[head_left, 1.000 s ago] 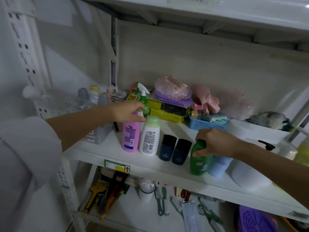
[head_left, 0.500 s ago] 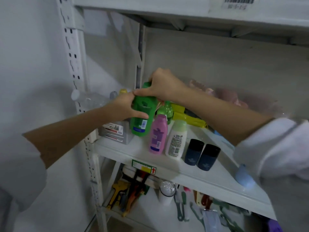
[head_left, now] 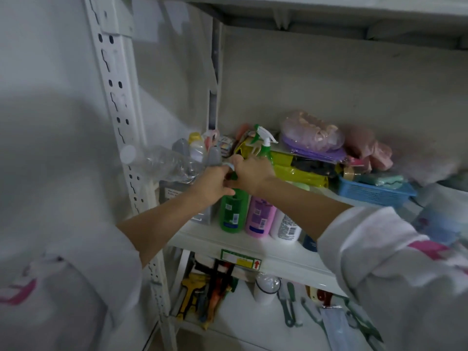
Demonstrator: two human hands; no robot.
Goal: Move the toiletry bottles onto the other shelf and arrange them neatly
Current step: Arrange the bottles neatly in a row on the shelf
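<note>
Green bottle (head_left: 231,211) stands left of the pink bottle (head_left: 259,217); our left hand (head_left: 211,184) and right hand (head_left: 249,173) both grip its top.

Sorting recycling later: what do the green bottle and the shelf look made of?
Green bottle: likely plastic, an opaque, slightly glossy body with a stuck-on printed label. Shelf: probably white-painted metal, going by its thin folded edge and the slotted upright post.

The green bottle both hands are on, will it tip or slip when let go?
The green bottle stands upright on the shelf, so it probably stays put. It is tall and narrow, so a sideways nudge might tip it against the pink bottle.
</note>
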